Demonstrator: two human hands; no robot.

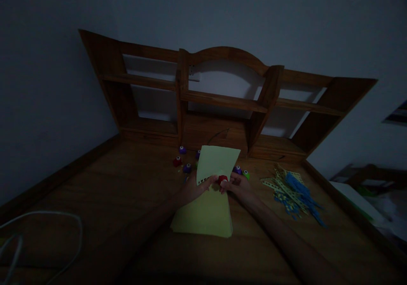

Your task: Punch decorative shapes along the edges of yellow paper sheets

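A pale yellow sheet of paper is raised above the desk, with a row of small punched holes along its lower edge at the left. My left hand pinches that lower edge between thumb and fingers. Closed around a small red craft punch is my right hand, at the same edge; whether the paper sits in its slot I cannot make out. Beneath both hands lies a stack of yellow paper. Beyond them stand more punches: a red one, several purple ones and a green one.
On the right lie yellow punched strips and blue paper strips with small cut bits. A wooden shelf unit rises along the back of the wooden desk. A white cable loops at the lower left.
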